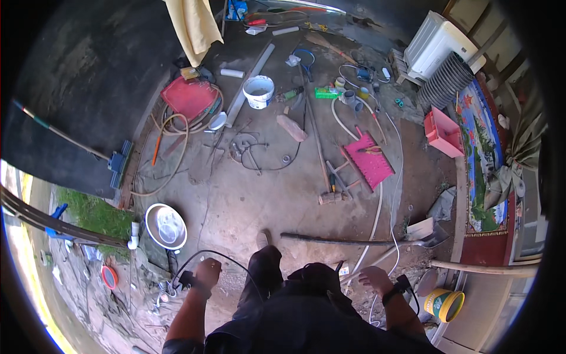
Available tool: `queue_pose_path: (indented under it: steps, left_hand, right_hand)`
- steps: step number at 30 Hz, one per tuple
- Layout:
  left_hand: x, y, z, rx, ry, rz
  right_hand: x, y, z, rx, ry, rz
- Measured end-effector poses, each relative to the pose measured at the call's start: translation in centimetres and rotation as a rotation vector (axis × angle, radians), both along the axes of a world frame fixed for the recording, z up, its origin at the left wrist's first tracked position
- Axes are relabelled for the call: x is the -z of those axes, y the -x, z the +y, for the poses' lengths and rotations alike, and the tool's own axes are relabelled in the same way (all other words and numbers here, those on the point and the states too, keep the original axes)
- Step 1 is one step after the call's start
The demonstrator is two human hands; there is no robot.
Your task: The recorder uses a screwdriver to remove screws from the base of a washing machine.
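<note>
My left hand (207, 272) hangs low in front of me, its fingers curled into a fist with nothing visible in it. Beside it a black cable loops from the wrist toward my body. The nearest thing to that hand is a round metal basin (150, 222) with a pale item inside, standing apart from it. On the other side, my right hand (375, 278) hangs in the air with its fingers loosely apart and holds nothing. A long-handled shovel (435, 235) lies on the ground ahead of this hand. One shoe (263, 238) shows ahead of my body.
A sledgehammer (334, 198) lies beside a pink plastic piece (370, 165) with tools on it. Farther off stand a white bucket (258, 101) and a red board (187, 97) among hoses. A pink crate (442, 134) and a yellow bucket (439, 304) are at right, a blue broom (119, 164) at left.
</note>
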State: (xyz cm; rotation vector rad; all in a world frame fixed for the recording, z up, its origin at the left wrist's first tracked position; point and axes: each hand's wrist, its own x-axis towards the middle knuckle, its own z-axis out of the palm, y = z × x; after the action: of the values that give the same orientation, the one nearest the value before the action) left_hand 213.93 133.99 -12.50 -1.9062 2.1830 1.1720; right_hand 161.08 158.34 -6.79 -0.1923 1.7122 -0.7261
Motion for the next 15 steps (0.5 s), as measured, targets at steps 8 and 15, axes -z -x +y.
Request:
queue_pose_path:
  steps: [8, 15]
  left_hand:
    - [-5.5, 7.9, -22.6, 0.015, 0.120, -0.074]
    - [-8.7, 18.7, -33.0, 0.061, -0.002, 0.029]
  right_hand:
    - [-5.6, 1.9, -11.9, 0.167, -0.199, 0.052]
    - [-3.4, 7.3, -19.0, 0.262, -0.261, -0.063]
